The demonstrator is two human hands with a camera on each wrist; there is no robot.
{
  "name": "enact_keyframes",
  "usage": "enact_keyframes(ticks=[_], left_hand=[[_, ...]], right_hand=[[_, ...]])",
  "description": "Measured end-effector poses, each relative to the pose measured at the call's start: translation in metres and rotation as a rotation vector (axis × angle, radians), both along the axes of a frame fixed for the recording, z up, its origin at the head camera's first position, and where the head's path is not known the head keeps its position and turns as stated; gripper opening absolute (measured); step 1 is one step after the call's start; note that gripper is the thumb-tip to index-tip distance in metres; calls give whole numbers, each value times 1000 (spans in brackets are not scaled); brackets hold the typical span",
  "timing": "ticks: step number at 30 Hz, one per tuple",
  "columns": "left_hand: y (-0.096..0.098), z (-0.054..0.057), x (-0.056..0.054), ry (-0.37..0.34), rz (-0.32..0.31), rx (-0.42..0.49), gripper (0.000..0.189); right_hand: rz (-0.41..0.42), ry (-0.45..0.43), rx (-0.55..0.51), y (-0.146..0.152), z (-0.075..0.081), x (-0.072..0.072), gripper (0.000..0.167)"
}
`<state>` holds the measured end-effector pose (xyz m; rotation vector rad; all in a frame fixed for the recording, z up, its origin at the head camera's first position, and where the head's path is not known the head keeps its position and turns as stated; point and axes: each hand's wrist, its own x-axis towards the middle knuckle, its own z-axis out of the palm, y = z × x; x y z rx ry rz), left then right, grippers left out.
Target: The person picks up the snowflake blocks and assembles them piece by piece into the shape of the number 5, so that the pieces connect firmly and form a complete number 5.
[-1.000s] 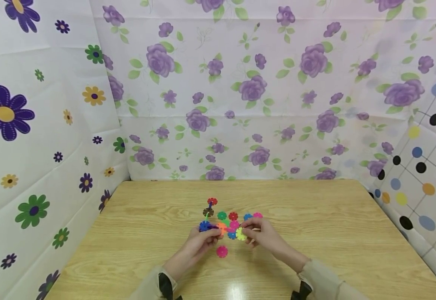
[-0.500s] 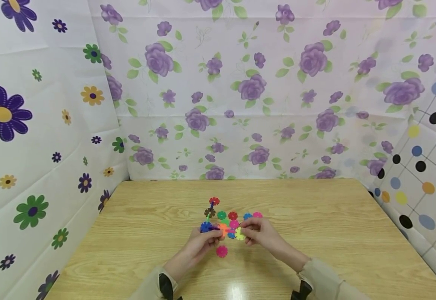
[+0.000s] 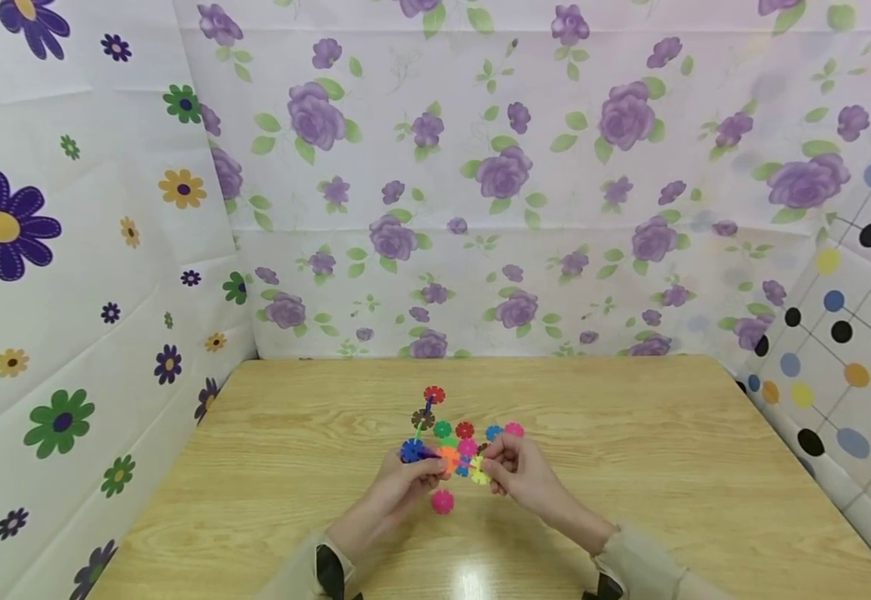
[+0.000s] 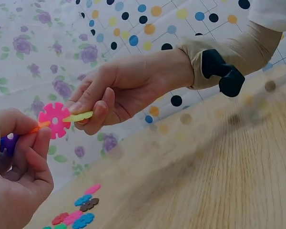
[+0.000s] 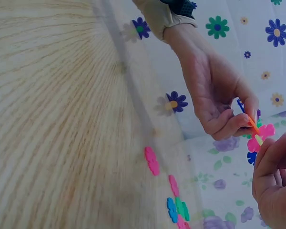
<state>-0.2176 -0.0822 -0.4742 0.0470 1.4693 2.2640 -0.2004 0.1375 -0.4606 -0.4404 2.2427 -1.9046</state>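
Note:
My left hand pinches an orange notched snowflake disc, part of a linked chain held above the table. Beyond that hand the chain runs through a blue disc and a brown disc up to a red disc. Between the thumb and fingers of my right hand is a yellow disc. A pink disc stands between the orange and yellow ones; in the left wrist view both meet its edge. How deep the yellow one's slot sits is hidden by the fingertips.
Loose discs lie on the wooden table: a pink one nearest the person, and a green one, a red one, a blue one and several others behind the hands. Patterned cloth encloses the back and sides.
The chain's far end, with the red and brown discs, has swung slightly right and upward in the head view. Both hands keep their pinches; the right fingers have shifted a little on the yellow disc.

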Motion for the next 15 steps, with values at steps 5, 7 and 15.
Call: enact_keyframes(ticks=[5,7,15], left_hand=[[-2,3,-8,21,-35,-64,14],[-3,3,-12,36,-46,-105,16],[-8,-6,-19,146,-164,-139,30]], right_hand=[[49,-110,-60,1,-2,0,23],[89,-164,-88,2,-5,0,26],[139,-282,-62,2,-12,2,29]])
